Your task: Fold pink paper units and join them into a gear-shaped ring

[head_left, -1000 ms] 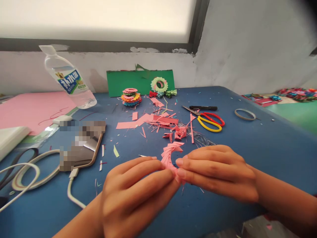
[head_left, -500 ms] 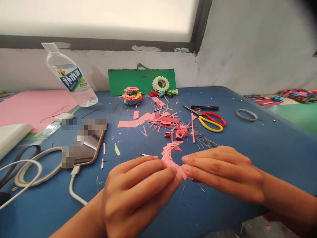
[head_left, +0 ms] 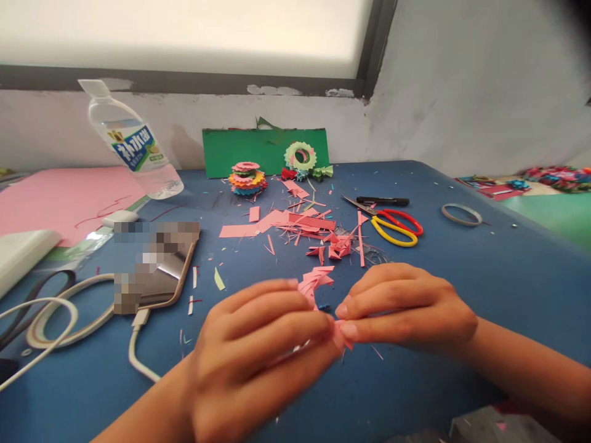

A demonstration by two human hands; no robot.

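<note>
A curved chain of folded pink paper pieces (head_left: 315, 282) is held between my two hands, low over the blue table. My left hand (head_left: 263, 351) is closed on the chain, its fingers covering the chain's lower part. The fingertips of my right hand (head_left: 406, 304) pinch the near right end of the same chain. Just beyond lie a few loose folded pink pieces (head_left: 339, 246). Farther back is a heap of pink paper strips and offcuts (head_left: 309, 221).
Scissors with red and yellow handles (head_left: 394, 226), a black pen (head_left: 383, 201) and a tape ring (head_left: 462, 215) lie to the right. At left are a phone (head_left: 170, 271) on a cable and a water bottle (head_left: 138, 151). Finished paper rings (head_left: 300, 157) stand by a green board (head_left: 244, 147).
My right hand has shifted slightly left and its fingers are more bunched. The chain has tilted, and more of it is hidden behind my left fingers.
</note>
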